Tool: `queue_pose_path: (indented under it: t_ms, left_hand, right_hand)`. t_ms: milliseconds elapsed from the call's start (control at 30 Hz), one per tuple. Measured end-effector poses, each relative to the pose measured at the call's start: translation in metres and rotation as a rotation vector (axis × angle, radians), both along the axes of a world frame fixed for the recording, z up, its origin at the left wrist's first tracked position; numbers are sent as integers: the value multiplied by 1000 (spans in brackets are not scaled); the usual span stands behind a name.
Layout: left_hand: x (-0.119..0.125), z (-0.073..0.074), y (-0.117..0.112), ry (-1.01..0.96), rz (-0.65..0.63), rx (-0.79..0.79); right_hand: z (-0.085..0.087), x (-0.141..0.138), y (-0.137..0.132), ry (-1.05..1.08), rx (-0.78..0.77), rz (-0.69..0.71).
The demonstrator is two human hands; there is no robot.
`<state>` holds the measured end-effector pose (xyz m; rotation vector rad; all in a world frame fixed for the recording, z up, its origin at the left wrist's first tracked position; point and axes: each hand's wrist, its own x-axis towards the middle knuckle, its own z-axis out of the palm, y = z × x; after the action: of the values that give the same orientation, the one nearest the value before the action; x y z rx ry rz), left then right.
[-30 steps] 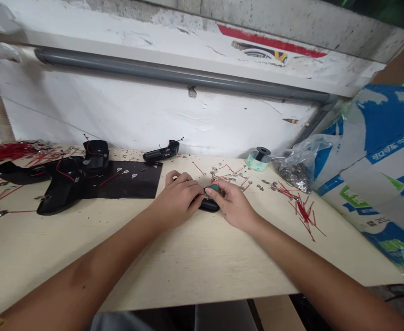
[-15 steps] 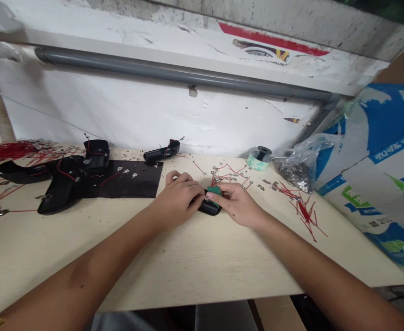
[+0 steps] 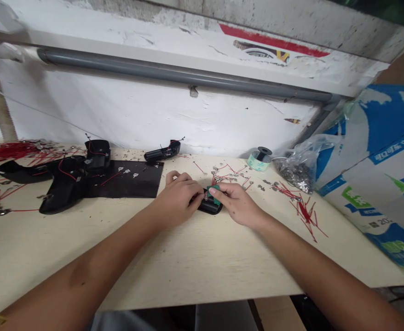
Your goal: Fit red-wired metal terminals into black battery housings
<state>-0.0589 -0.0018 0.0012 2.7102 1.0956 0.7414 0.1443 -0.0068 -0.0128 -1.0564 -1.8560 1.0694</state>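
Observation:
My left hand [image 3: 177,197] grips a small black plastic casing [image 3: 210,208] from the left, its fingertips against the casing's end. My right hand [image 3: 234,202] pinches a small green piece [image 3: 216,194] between thumb and fingers, directly above the casing. A tiny metal part [image 3: 205,196] shows between my two hands. The fingers hide most of the green piece and the casing's top, so I cannot tell whether the two touch.
A black mat [image 3: 126,181] lies left of my hands, with black casings with red wires [image 3: 66,188] around it. Cut red wires [image 3: 305,214] and metal bits lie scattered on the pale wooden bench [image 3: 188,257]. A tape roll [image 3: 259,159] and a plastic bag of metal parts [image 3: 297,174] stand at the back right.
The green piece has moved down toward the black casing, carried by my right hand. My left hand stays almost still on the casing.

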Motion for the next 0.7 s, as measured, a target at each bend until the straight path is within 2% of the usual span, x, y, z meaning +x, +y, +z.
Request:
queue_pose_path:
  t_ms: [200,433,700]
  left_hand:
    - [0,0,0,21,7,-1]
    - [0,-2,0,12,-5,17]
    - [2,-2,0,7,4,1]
  right_hand:
    - [-1,-5,-2,-13,40,-33]
    - [-8,-9,-1,-135,230,-174]
    - [-6,-15,-4,-157,355,-199]
